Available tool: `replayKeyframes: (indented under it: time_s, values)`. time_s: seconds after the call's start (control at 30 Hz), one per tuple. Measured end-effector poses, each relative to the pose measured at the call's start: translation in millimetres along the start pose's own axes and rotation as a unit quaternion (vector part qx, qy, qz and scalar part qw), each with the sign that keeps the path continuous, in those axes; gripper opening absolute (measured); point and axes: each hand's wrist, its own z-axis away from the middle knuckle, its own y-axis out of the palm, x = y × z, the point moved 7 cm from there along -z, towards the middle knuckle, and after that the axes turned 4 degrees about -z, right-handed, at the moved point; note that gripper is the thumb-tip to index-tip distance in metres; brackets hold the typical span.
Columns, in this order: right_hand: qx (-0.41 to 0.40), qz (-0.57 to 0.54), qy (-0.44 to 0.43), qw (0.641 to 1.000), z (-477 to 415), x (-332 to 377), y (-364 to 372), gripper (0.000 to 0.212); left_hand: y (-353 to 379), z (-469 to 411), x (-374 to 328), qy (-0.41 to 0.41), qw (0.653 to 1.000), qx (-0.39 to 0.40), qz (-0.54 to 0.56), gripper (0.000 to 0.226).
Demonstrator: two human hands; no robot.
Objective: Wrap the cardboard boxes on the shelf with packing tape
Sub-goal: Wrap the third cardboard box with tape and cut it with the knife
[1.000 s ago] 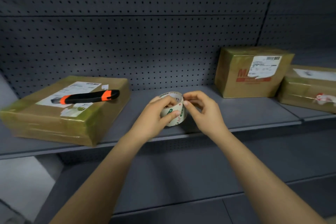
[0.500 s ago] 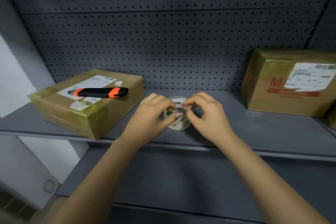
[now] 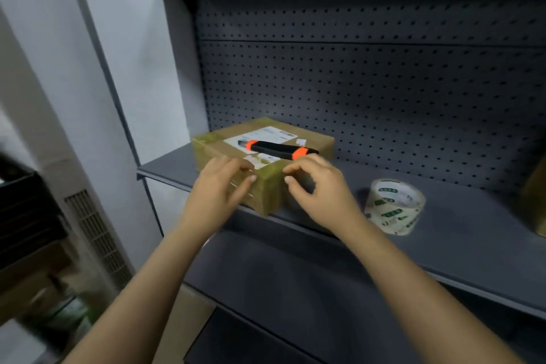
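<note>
From the head camera, a dark grey shelf (image 3: 461, 233) with a perforated back panel (image 3: 369, 83) carries everything. A cardboard box (image 3: 314, 139) sits at the left end of the shelf, turned so that one corner points at the front edge and reaches it. Its surface looks glossy, and a white shipping label (image 3: 267, 134) is stuck on the top. A black and orange utility knife (image 3: 279, 149) lies across the top of the box, partly over the label.

The left hand (image 3: 220, 190) rests on the box's near-left side, its fingers (image 3: 251, 178) fairly straight and slightly spread, with the tips touching the cardboard close to the near corner. The right hand (image 3: 320, 186) is just on the other side of that corner, against the near-right side. Its fingers are loosely curled, and the thumb and forefinger tips are close together with a small gap. Nothing shows between them, though the picture is soft here.

The roll of packing tape (image 3: 394, 207), clear with green print, stands alone on the shelf near the front edge, opening upward, just beyond the right wrist and untouched. A sliver of a second box (image 3: 536, 201) shows at the shelf's right end. A pale wall with a vent grille (image 3: 94, 233) stands left of the unit.
</note>
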Motion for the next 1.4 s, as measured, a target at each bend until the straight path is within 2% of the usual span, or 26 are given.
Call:
replayKeyframes:
  time_s: [0.13,0.23,0.37,0.47,0.57,0.67,0.8,0.93,1.03,1.1,1.17,1.27,1.4]
  values:
    - [0.012,-0.002,0.032,0.999,-10.6,1.4,31.9,0.028,7.7,-16.7,23.7,0.071,0.993,0.083,0.041,0.033]
    - [-0.016,-0.008,0.038,0.999,-9.2,1.1,48.0,0.031,18.7,-27.8,36.2,0.111,0.981,0.122,0.107,0.037]
    - [-0.070,0.010,0.028,0.997,-1.9,-1.6,55.6,0.039,27.3,-39.1,50.5,0.149,0.965,0.103,0.187,0.039]
    - [-0.074,0.028,0.038,0.996,0.5,-0.2,58.5,0.048,36.7,-40.6,53.6,0.195,0.955,0.088,0.206,0.043]
    - [-0.032,0.051,0.041,0.997,2.0,2.0,60.3,0.060,46.5,-41.2,56.5,0.227,0.945,0.088,0.220,0.049]
    - [0.038,0.037,0.074,0.996,-0.5,-1.2,55.6,0.065,48.4,-47.1,58.4,0.250,0.933,0.083,0.247,0.046]
    - [0.096,0.014,0.119,0.988,-10.9,1.6,46.2,0.062,43.6,-52.2,65.9,0.247,0.912,0.047,0.324,0.026]
    - [0.121,0.025,0.144,0.982,-16.6,5.3,42.5,0.058,46.7,-53.6,67.3,0.260,0.905,0.074,0.328,0.026]
    - [0.150,0.090,0.110,0.978,-18.3,11.7,41.7,0.059,42.8,-49.3,71.5,0.265,0.905,0.098,0.318,0.028]
    - [0.170,0.129,0.066,0.975,-19.7,16.0,42.7,0.061,37.2,-39.8,76.2,0.262,0.915,0.101,0.290,0.031]
    - [0.152,0.136,0.033,0.978,-22.7,18.7,41.2,0.057,33.7,-25.3,74.4,0.230,0.938,0.090,0.244,0.036]
    - [0.122,0.124,-0.023,0.984,-27.2,22.9,45.6,0.046,40.5,-0.5,61.0,0.130,0.967,0.079,0.205,0.056]
    - [0.115,0.092,-0.071,0.987,-27.5,19.2,59.1,0.042,53.4,24.3,50.0,0.016,0.977,0.030,0.208,0.076]
